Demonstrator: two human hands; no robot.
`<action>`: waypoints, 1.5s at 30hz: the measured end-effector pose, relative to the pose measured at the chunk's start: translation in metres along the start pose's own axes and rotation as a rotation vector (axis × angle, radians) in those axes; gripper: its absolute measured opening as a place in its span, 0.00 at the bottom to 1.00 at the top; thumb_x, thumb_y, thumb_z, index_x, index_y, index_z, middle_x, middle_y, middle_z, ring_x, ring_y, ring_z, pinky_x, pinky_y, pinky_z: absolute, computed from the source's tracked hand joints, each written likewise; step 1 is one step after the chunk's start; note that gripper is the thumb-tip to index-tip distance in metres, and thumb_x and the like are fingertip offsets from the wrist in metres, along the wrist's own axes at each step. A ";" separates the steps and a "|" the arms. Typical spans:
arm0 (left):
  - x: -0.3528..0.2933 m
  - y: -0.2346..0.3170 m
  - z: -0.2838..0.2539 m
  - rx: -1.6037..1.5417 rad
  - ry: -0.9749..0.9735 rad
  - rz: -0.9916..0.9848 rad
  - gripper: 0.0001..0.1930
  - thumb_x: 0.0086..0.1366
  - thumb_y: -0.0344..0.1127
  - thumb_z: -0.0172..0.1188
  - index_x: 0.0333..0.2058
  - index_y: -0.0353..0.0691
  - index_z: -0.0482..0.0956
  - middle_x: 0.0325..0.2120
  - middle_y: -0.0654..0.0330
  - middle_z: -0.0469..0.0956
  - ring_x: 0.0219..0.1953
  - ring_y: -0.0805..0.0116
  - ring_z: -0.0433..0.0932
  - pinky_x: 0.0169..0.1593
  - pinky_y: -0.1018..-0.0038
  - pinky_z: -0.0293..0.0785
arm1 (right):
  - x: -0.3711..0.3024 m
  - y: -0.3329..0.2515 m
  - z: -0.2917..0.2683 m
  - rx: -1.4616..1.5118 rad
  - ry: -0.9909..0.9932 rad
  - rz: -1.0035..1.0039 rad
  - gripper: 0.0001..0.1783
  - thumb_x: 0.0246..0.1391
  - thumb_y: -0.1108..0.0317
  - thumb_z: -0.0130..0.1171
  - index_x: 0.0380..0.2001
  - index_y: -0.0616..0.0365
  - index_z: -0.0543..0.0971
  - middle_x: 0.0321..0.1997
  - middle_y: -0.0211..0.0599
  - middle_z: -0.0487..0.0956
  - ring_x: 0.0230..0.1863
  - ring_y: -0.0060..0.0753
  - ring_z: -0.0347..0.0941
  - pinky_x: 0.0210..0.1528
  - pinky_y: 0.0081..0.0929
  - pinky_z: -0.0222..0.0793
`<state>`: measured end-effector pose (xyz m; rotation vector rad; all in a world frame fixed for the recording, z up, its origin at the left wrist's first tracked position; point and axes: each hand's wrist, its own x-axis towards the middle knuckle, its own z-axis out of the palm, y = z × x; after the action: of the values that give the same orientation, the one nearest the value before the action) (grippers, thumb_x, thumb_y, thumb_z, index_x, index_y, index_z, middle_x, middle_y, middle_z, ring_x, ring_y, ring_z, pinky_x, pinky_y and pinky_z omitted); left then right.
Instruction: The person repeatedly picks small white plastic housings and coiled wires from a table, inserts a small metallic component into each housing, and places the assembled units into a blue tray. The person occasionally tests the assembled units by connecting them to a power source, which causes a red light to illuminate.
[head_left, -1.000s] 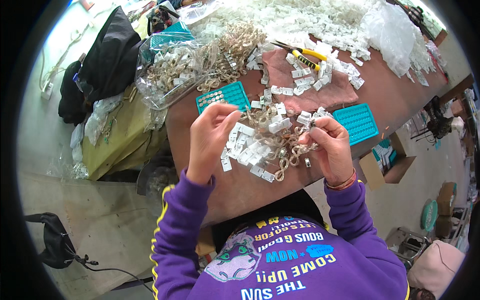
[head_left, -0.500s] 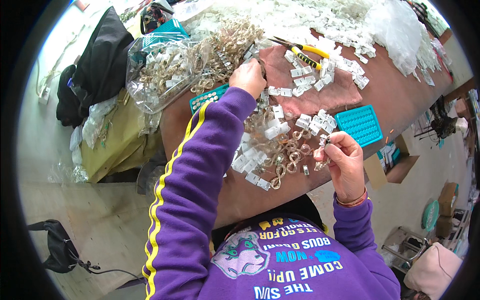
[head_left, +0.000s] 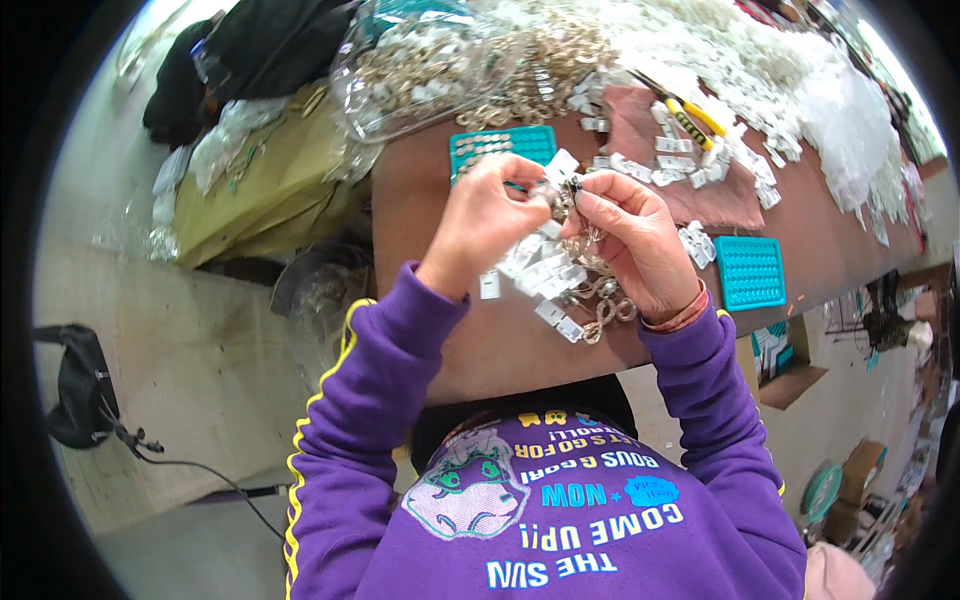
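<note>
Over the table's middle both hands meet, fingertips nearly touching. My right hand (head_left: 640,240) is closed in a pinch on a small dark-and-shiny piece (head_left: 570,187), with beige loops hanging under it. Beside it my left hand (head_left: 485,220) is also pinched, at a small pale item blurred by motion; its kind does not show. Beneath the hands lies a pile of small white cards (head_left: 548,275) and beige looped pieces (head_left: 605,310), partly hidden by the fingers. Just behind my left hand is a teal tray (head_left: 535,143) with rows of small pale pieces on it.
A second teal tray (head_left: 750,272) lies right of my right hand. Yellow-and-black pliers (head_left: 690,120) rest on a pink cloth (head_left: 735,195). A clear bag (head_left: 400,85) of beige pieces stands back left, and a large heap of white cards (head_left: 700,60) fills the back.
My left hand has come back from the far pile to meet my right hand, which has moved left and away from me. The view has shifted, so the table appears farther right.
</note>
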<state>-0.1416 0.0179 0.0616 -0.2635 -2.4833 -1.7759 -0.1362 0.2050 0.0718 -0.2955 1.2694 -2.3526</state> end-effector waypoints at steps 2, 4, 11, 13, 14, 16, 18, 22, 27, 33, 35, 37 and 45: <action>-0.025 0.003 0.003 -0.187 0.001 -0.109 0.16 0.61 0.28 0.65 0.45 0.29 0.72 0.37 0.59 0.78 0.40 0.75 0.78 0.42 0.79 0.76 | 0.009 0.005 0.008 -0.070 0.055 0.032 0.09 0.59 0.69 0.61 0.41 0.61 0.78 0.35 0.29 0.81 0.35 0.16 0.78 0.30 0.09 0.69; -0.038 0.005 0.006 -0.367 0.155 -0.098 0.16 0.57 0.29 0.68 0.42 0.31 0.76 0.36 0.58 0.80 0.37 0.74 0.80 0.41 0.78 0.78 | 0.008 0.010 0.015 -0.079 0.029 0.007 0.09 0.59 0.69 0.61 0.41 0.61 0.78 0.34 0.29 0.81 0.34 0.16 0.78 0.30 0.10 0.69; -0.058 0.001 0.008 -0.787 0.163 -0.192 0.11 0.64 0.29 0.60 0.43 0.32 0.73 0.37 0.57 0.80 0.36 0.72 0.80 0.40 0.76 0.78 | 0.001 0.015 0.018 -0.115 0.066 0.036 0.08 0.59 0.69 0.61 0.40 0.61 0.79 0.33 0.29 0.81 0.32 0.17 0.78 0.30 0.10 0.69; -0.060 -0.003 0.009 -0.810 0.168 -0.201 0.10 0.66 0.30 0.59 0.42 0.32 0.73 0.37 0.57 0.80 0.35 0.72 0.81 0.39 0.76 0.78 | 0.002 0.015 0.015 -0.116 0.081 0.048 0.08 0.59 0.69 0.61 0.40 0.61 0.79 0.33 0.29 0.81 0.32 0.17 0.78 0.30 0.10 0.69; -0.060 -0.005 0.010 -0.842 0.146 -0.205 0.10 0.66 0.30 0.59 0.42 0.33 0.73 0.37 0.56 0.80 0.36 0.71 0.81 0.40 0.76 0.78 | 0.003 0.015 0.014 -0.115 0.091 0.056 0.08 0.59 0.69 0.61 0.39 0.61 0.79 0.32 0.29 0.81 0.32 0.17 0.78 0.29 0.10 0.69; -0.060 -0.010 0.014 -0.922 0.122 -0.209 0.10 0.66 0.31 0.59 0.43 0.34 0.73 0.37 0.56 0.80 0.36 0.70 0.81 0.40 0.77 0.78 | 0.004 0.016 0.010 -0.133 0.097 0.067 0.08 0.59 0.69 0.61 0.39 0.61 0.79 0.32 0.29 0.80 0.32 0.16 0.78 0.29 0.09 0.68; -0.058 -0.016 0.014 -1.037 0.070 -0.243 0.09 0.67 0.29 0.57 0.44 0.35 0.72 0.39 0.56 0.80 0.38 0.69 0.81 0.41 0.76 0.78 | 0.005 0.015 0.007 -0.179 0.111 0.067 0.08 0.58 0.69 0.61 0.38 0.61 0.79 0.31 0.29 0.80 0.32 0.17 0.77 0.28 0.09 0.67; -0.056 -0.023 0.017 -1.167 0.101 -0.238 0.09 0.68 0.28 0.56 0.45 0.35 0.71 0.40 0.55 0.79 0.40 0.67 0.81 0.43 0.76 0.78 | 0.003 0.015 0.006 -0.153 0.077 0.051 0.08 0.58 0.69 0.61 0.38 0.62 0.79 0.30 0.29 0.80 0.31 0.17 0.77 0.28 0.10 0.67; -0.056 -0.027 0.021 -1.109 0.161 -0.164 0.09 0.65 0.28 0.59 0.43 0.36 0.73 0.39 0.57 0.79 0.40 0.70 0.80 0.45 0.75 0.79 | 0.002 0.016 0.008 -0.199 0.077 0.142 0.09 0.57 0.68 0.62 0.38 0.62 0.79 0.30 0.28 0.80 0.29 0.16 0.76 0.32 0.14 0.70; -0.058 -0.027 0.026 -0.918 0.262 -0.077 0.09 0.63 0.28 0.62 0.41 0.35 0.75 0.37 0.61 0.79 0.39 0.75 0.78 0.45 0.77 0.78 | 0.002 0.027 0.011 -0.280 0.123 0.133 0.09 0.55 0.67 0.64 0.35 0.62 0.80 0.31 0.29 0.81 0.29 0.14 0.74 0.31 0.13 0.68; -0.058 -0.028 0.026 -0.861 0.272 -0.072 0.09 0.63 0.27 0.62 0.41 0.35 0.75 0.36 0.61 0.79 0.39 0.76 0.78 0.45 0.78 0.77 | 0.000 0.030 0.013 -0.306 0.139 0.110 0.09 0.55 0.67 0.65 0.34 0.62 0.80 0.31 0.29 0.81 0.30 0.13 0.74 0.31 0.13 0.67; -0.058 -0.028 0.025 -0.807 0.264 -0.093 0.09 0.63 0.27 0.63 0.42 0.35 0.75 0.36 0.62 0.79 0.39 0.76 0.78 0.44 0.79 0.77 | -0.001 0.029 0.013 -0.320 0.123 0.101 0.09 0.56 0.68 0.63 0.36 0.63 0.80 0.32 0.31 0.81 0.31 0.15 0.76 0.33 0.15 0.70; -0.059 -0.029 0.024 -0.993 0.156 -0.092 0.09 0.65 0.27 0.60 0.43 0.36 0.75 0.38 0.60 0.79 0.40 0.75 0.78 0.47 0.76 0.77 | -0.006 0.026 0.008 0.180 0.052 0.291 0.09 0.60 0.69 0.58 0.42 0.60 0.78 0.40 0.34 0.82 0.37 0.24 0.81 0.36 0.22 0.81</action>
<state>-0.0884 0.0259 0.0168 -0.0452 -1.3404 -2.7792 -0.1204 0.1896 0.0551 0.0087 1.0351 -2.2140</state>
